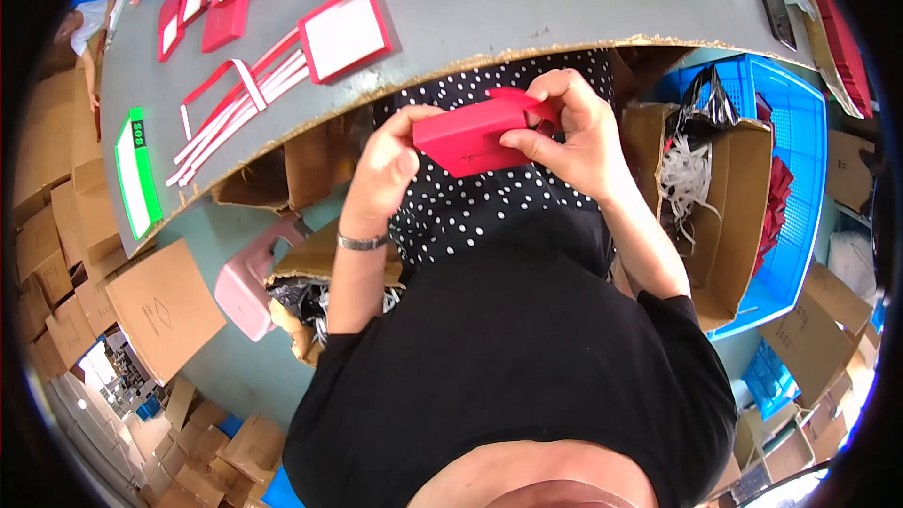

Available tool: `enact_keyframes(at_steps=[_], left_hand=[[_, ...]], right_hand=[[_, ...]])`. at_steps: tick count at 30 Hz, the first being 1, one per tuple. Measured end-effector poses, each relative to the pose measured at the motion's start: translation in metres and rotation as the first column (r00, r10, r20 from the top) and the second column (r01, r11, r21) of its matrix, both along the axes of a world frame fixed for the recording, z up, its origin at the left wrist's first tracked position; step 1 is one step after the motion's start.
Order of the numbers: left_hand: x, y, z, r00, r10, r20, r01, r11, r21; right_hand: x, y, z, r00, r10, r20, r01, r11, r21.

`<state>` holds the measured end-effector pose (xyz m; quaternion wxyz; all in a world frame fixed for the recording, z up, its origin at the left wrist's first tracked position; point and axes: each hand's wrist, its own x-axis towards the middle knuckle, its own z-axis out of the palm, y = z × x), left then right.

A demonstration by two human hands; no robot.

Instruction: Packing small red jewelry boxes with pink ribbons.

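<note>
A small red box is held in front of my dotted lap, just off the table's near edge. My left hand grips its left end, fingers behind it and thumb at the side. At the right end my right hand pinches between thumb and forefinger, where a red strip or flap stands up along the top edge. Whether that piece is loose or part of the box I cannot tell. On the table beyond lies a red-rimmed tray with a white inside, beside several red-and-white strips.
More red box parts are heaped at the far left of the grey table. A phone lies far right. Below stand a carton of paper scraps, a blue crate and a pink stool.
</note>
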<state>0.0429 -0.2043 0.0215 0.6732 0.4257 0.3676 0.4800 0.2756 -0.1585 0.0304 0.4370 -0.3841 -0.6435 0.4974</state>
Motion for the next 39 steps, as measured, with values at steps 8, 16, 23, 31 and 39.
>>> enact_keyframes(at_steps=[8, 16, 23, 31, 39], left_hand=[[0.02, -0.01, 0.006, 0.833, -0.02, -0.554, 0.023, 1.0, -0.002], [0.028, -0.019, -0.004, 0.815, -0.012, -0.579, 0.029, 0.999, 0.02], [0.028, -0.021, -0.007, 0.805, 0.045, -0.592, -0.002, 0.997, 0.074], [0.034, -0.017, -0.008, 0.778, 0.112, -0.618, -0.063, 0.993, 0.101], [0.019, -0.008, 0.003, 0.571, 0.393, -0.72, 0.005, 0.876, 0.482]], right_hand=[[0.025, -0.005, -0.01, 0.971, 0.223, -0.086, -0.239, 0.904, -0.354], [0.019, -0.001, -0.014, 0.889, 0.418, 0.186, -0.328, 0.865, -0.38], [0.015, 0.002, -0.009, 0.863, 0.44, 0.249, -0.34, 0.87, -0.358], [0.014, 0.004, -0.007, 0.862, 0.408, 0.301, -0.317, 0.897, -0.308], [0.029, 0.012, 0.007, 0.834, 0.379, 0.402, -0.24, 0.904, -0.354]])
